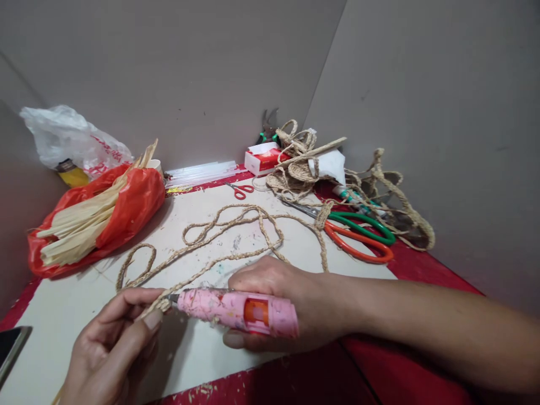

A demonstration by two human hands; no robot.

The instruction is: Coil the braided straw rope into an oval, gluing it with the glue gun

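My right hand (274, 281) is wrapped round a pink hot glue gun (215, 308), which lies level with its nozzle to the left. Between the thumb and fingers of my left hand (113, 337) is pinched a small coiled end of braided straw cord (162, 304). The nozzle tip touches or nearly touches this coil; I cannot tell which. From there the tan cord (223, 259) runs back in loose loops over the pale board (202, 360). Part of the coil is hidden behind my left fingers.
Dried husk strips (80, 225) fill a red plastic bag (141, 197) at left. Clear glue sticks (202, 171), small red scissors (240, 191) and a red-white box (259, 163) lie behind. Large scissors (358, 253) and a cord heap (295, 174) are at right. A phone-like object (12, 349) lies front left.
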